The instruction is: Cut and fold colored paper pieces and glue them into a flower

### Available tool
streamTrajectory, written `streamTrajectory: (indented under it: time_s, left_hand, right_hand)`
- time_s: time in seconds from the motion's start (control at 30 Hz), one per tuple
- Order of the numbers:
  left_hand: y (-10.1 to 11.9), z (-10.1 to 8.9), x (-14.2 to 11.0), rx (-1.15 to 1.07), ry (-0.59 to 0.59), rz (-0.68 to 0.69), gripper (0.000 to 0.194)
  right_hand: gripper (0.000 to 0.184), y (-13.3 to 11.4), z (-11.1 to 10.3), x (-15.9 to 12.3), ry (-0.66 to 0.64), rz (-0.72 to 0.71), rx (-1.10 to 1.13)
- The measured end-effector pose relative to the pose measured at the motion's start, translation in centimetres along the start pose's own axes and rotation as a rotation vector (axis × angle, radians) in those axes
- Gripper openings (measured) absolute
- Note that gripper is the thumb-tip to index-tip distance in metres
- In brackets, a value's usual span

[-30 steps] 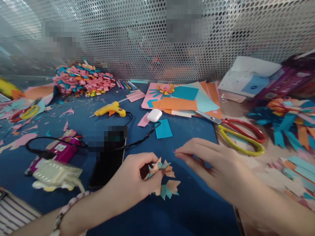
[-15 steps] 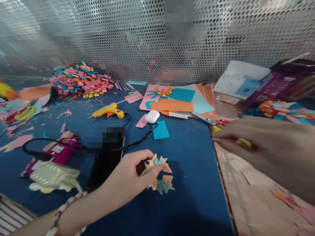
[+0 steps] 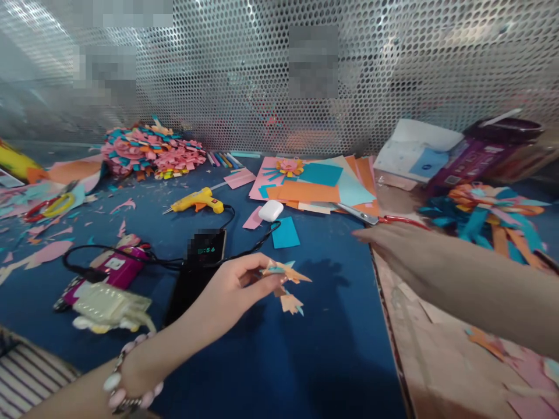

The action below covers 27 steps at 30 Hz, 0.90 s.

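Note:
My left hand (image 3: 247, 282) pinches a folded paper ornament (image 3: 289, 302) in pale orange and light blue, with pointed cut tips. It is lifted above the blue table, and part of it is hidden behind my fingers. My right hand (image 3: 406, 253) stretches out flat over the table's right edge, fingers extended, with nothing visible in them. Just beyond it lie scissors (image 3: 364, 216), their blades over the paper stack and a red handle partly covered by my hand.
A yellow glue gun (image 3: 198, 201), a white earbud case (image 3: 271, 210) and a blue paper piece (image 3: 286, 233) lie ahead. A black phone (image 3: 192, 291) and cables are left of centre. Paper flowers (image 3: 152, 148) pile up at the back. A perforated metal panel (image 3: 236, 75) stands behind.
My right hand has let go of the scissors and flattened out, shifting slightly left. My left hand has raised and tilted the paper ornament.

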<state>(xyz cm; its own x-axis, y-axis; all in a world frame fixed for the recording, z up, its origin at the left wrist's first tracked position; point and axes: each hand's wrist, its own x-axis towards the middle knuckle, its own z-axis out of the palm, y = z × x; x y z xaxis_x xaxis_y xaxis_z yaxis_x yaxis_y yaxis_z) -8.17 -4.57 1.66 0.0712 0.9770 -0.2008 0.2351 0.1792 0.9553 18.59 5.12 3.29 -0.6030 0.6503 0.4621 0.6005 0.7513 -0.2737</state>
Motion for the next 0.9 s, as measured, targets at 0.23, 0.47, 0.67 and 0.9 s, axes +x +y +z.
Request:
streamTrajectory:
  time_s: [0.23, 0.47, 0.67, 0.9]
  left_hand:
    - [0.2, 0.3, 0.1, -0.025, 0.008, 0.011, 0.023]
    - [-0.3, 0.6, 0.3, 0.152, -0.041, 0.093, 0.026]
    - [-0.3, 1.3, 0.4, 0.384, -0.006, 0.202, 0.016]
    - [-0.2, 0.4, 0.4, 0.297, 0.136, 0.326, 0.012]
  right_hand:
    - [0.018, -6.6, 2.7, 1.3, -0.288, -0.07, 0.19]
    - [0.012, -6.4, 3.5, 1.1, -0.308, -0.074, 0.24]
    - [0.019, -6.4, 4.6, 0.7, -0.28, -0.301, -0.001]
    - [0.017, -5.5, 3.2, 3.2, -0.417, -0.147, 0.355]
